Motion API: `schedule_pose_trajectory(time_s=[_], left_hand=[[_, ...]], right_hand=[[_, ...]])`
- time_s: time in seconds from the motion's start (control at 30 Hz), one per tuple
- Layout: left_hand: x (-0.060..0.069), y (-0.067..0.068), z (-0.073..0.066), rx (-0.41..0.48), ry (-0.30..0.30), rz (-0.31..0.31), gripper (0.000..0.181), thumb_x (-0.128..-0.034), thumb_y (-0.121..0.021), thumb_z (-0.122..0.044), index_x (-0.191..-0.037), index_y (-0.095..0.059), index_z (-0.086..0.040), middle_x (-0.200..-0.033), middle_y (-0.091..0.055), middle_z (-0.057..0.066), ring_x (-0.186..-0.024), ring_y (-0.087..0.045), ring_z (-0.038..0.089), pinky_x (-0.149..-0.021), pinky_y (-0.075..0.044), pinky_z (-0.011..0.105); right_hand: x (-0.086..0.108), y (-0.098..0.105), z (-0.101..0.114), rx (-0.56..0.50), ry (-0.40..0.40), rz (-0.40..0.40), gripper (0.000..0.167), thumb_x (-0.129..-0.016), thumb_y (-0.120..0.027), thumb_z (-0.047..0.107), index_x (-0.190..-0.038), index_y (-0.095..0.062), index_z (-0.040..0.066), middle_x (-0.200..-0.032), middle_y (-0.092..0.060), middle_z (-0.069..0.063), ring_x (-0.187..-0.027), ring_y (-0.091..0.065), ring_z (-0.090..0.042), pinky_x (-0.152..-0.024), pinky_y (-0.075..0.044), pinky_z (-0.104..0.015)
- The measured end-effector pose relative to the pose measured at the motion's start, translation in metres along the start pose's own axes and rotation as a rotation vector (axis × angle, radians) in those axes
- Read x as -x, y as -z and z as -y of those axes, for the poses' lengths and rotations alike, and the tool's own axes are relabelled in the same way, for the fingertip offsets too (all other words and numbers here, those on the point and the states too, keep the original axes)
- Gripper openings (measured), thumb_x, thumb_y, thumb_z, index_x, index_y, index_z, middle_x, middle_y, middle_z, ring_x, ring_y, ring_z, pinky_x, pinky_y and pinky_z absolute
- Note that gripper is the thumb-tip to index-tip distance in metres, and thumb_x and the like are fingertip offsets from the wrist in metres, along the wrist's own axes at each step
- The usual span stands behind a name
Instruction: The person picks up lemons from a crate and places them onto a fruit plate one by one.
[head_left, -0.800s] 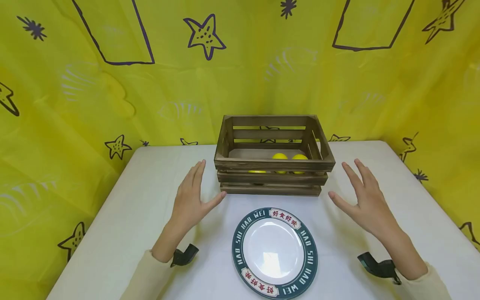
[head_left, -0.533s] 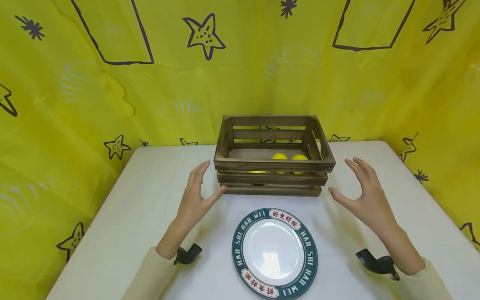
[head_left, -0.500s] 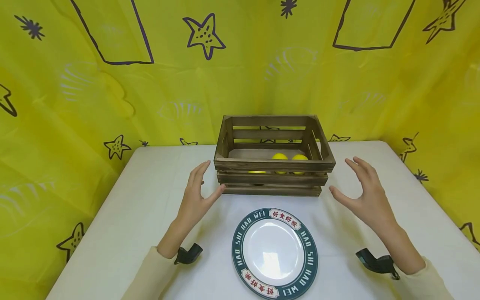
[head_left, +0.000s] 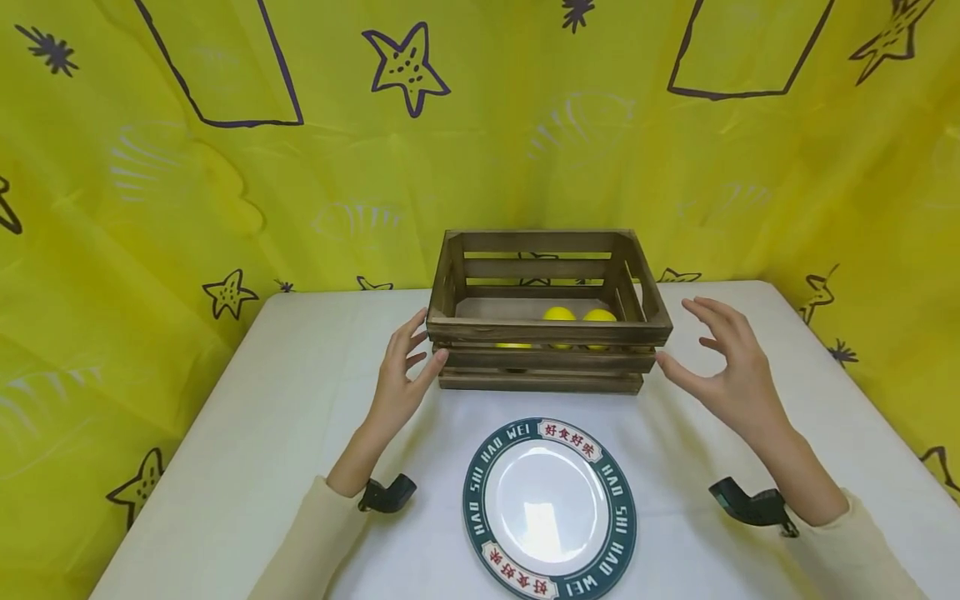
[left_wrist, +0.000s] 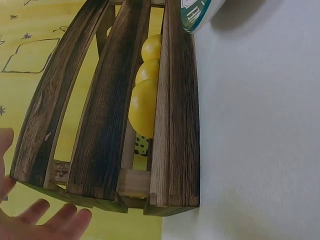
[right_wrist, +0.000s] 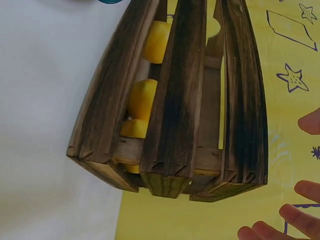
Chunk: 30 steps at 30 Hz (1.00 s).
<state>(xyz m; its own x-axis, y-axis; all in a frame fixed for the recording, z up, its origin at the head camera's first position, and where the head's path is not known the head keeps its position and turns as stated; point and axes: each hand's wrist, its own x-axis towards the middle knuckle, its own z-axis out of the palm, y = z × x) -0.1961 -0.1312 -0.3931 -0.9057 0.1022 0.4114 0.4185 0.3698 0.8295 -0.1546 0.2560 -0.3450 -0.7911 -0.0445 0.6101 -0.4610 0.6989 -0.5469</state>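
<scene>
Brown wood made up the open-topped crate (head_left: 547, 333), which stood upright on the white surface (head_left: 247, 467) between the person's left hand (head_left: 399, 387) and right hand (head_left: 738, 379). Loosely bent and parted from the thumb, the left fingers were right at its left end; I could not tell whether they touched it. The right fingers curved with a wide gap to the thumb, just beside the right end. Neither hand gripped anything. Dark-grained slats with gaps between them formed the crate's sides, and at least three yellow balls (head_left: 600, 316) lay inside. Nearer the camera lay a white plate (head_left: 547, 500), its dark green rim lettered "HAO SHI HAO WEI" in pale capitals, with red characters, 好食好味, on two pale panels.
</scene>
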Motion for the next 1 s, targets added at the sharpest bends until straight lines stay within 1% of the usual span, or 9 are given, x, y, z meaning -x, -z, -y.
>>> schedule_pose_trajectory(time_s=[0.1, 0.13, 0.33, 0.5, 0.67, 0.77, 0.87, 0.93, 1.0], left_hand=[[-0.003, -0.002, 0.001, 0.035, -0.003, 0.004, 0.056, -0.0987, -0.059, -0.018, -0.15, -0.037, -0.015, -0.148, -0.038, 0.015, -0.133, -0.045, 0.037, -0.104, -0.045, 0.048], [-0.004, -0.003, 0.001, 0.045, -0.001, 0.0, 0.053, -0.0993, -0.058, -0.018, -0.149, -0.039, -0.015, -0.148, -0.039, 0.014, -0.132, -0.046, 0.037, -0.103, -0.045, 0.048], [-0.008, -0.004, 0.002, 0.099, 0.012, -0.039, 0.042, -0.1016, -0.054, -0.018, -0.143, -0.048, -0.013, -0.145, -0.045, 0.011, -0.127, -0.052, 0.035, -0.096, -0.051, 0.049], [-0.009, -0.004, 0.004, 0.091, -0.022, -0.063, 0.038, -0.1025, -0.051, -0.014, -0.14, -0.051, -0.01, -0.141, -0.049, 0.012, -0.121, -0.056, 0.036, -0.088, -0.055, 0.051], [-0.01, -0.005, 0.006, 0.073, -0.05, -0.076, 0.035, -0.103, -0.049, -0.012, -0.137, -0.053, -0.007, -0.138, -0.051, 0.014, -0.116, -0.06, 0.035, -0.08, -0.058, 0.048], [-0.011, -0.006, 0.008, 0.054, -0.054, -0.083, 0.034, -0.1027, -0.05, -0.013, -0.136, -0.054, -0.007, -0.136, -0.053, 0.014, -0.115, -0.061, 0.035, -0.077, -0.059, 0.046], [-0.013, -0.006, 0.01, 0.032, -0.065, -0.101, 0.033, -0.1022, -0.052, -0.014, -0.135, -0.055, -0.007, -0.132, -0.055, 0.014, -0.113, -0.061, 0.034, -0.073, -0.059, 0.045], [-0.014, -0.007, 0.011, 0.02, -0.08, -0.115, 0.032, -0.1019, -0.052, -0.014, -0.133, -0.056, -0.007, -0.13, -0.056, 0.014, -0.111, -0.062, 0.034, -0.07, -0.06, 0.043], [-0.015, -0.007, 0.013, 0.019, -0.094, -0.131, 0.031, -0.1014, -0.053, -0.013, -0.132, -0.057, -0.006, -0.128, -0.057, 0.015, -0.108, -0.062, 0.035, -0.068, -0.06, 0.042]], right_hand=[[-0.005, -0.001, 0.003, -0.015, 0.011, -0.007, 0.072, -0.068, -0.082, -0.004, -0.135, -0.055, 0.004, -0.137, -0.048, -0.019, -0.122, -0.036, 0.009, -0.086, -0.034, 0.003], [-0.006, -0.001, 0.004, -0.021, 0.014, -0.007, 0.072, -0.068, -0.081, -0.005, -0.135, -0.056, 0.004, -0.137, -0.048, -0.018, -0.121, -0.034, 0.014, -0.086, -0.034, 0.003], [-0.016, -0.004, 0.009, -0.049, 0.049, -0.012, 0.069, -0.067, -0.08, -0.01, -0.132, -0.057, 0.0, -0.133, -0.048, -0.021, -0.117, -0.038, 0.011, -0.086, -0.037, 0.002], [-0.025, -0.005, 0.012, -0.062, 0.056, -0.003, 0.066, -0.068, -0.079, -0.011, -0.13, -0.058, -0.001, -0.129, -0.051, -0.021, -0.11, -0.041, 0.012, -0.085, -0.038, 0.001], [-0.033, -0.006, 0.013, -0.076, 0.054, 0.031, 0.062, -0.07, -0.078, -0.01, -0.128, -0.058, -0.003, -0.127, -0.052, -0.021, -0.106, -0.043, 0.011, -0.083, -0.04, 0.001], [-0.038, -0.006, 0.015, -0.072, 0.041, 0.058, 0.059, -0.072, -0.079, -0.007, -0.128, -0.058, -0.003, -0.128, -0.053, -0.021, -0.106, -0.043, 0.007, -0.082, -0.04, 0.001], [-0.043, -0.006, 0.015, -0.079, 0.019, 0.098, 0.057, -0.075, -0.079, -0.002, -0.128, -0.058, -0.003, -0.129, -0.052, -0.022, -0.109, -0.049, -0.012, -0.081, -0.039, 0.002], [-0.048, -0.007, 0.016, -0.076, -0.002, 0.13, 0.056, -0.078, -0.079, 0.003, -0.129, -0.058, -0.002, -0.128, -0.051, -0.022, -0.108, -0.05, -0.025, -0.08, -0.038, 0.002], [-0.053, -0.008, 0.017, -0.077, -0.023, 0.163, 0.055, -0.08, -0.079, 0.005, -0.129, -0.058, -0.001, -0.128, -0.052, -0.022, -0.108, -0.051, -0.034, -0.08, -0.039, 0.001]])
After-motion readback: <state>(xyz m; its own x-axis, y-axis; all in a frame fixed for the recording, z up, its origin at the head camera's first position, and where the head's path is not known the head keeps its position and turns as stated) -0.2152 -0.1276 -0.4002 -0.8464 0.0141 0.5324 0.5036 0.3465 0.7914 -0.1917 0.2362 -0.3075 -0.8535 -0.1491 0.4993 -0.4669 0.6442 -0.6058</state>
